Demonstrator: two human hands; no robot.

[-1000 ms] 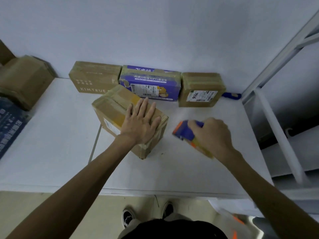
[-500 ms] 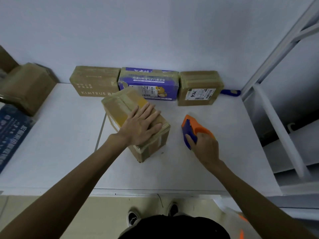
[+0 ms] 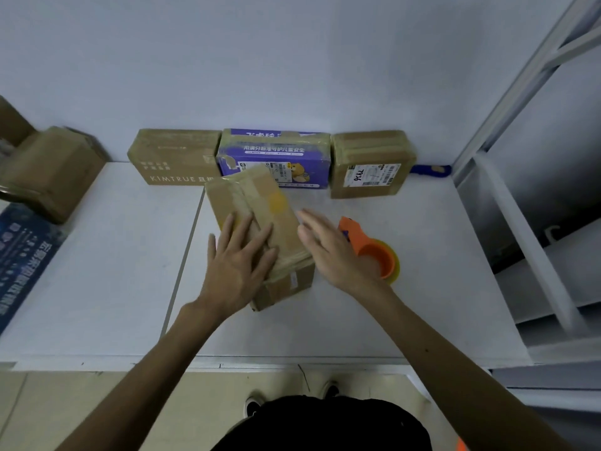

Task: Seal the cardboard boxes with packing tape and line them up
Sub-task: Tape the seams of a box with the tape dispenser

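Probably to steady it, the left hand (image 3: 236, 266) lies flat on the box (image 3: 270, 203) while the right hand (image 3: 330, 253) hovers beside it, fingers spread.

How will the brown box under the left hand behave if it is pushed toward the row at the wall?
The brown box will probably slide, not tip: it lies low and flat on the smooth white table. It seems stiff: the left hand rests flat on top without denting it. Its glossy tape may feel slippery.
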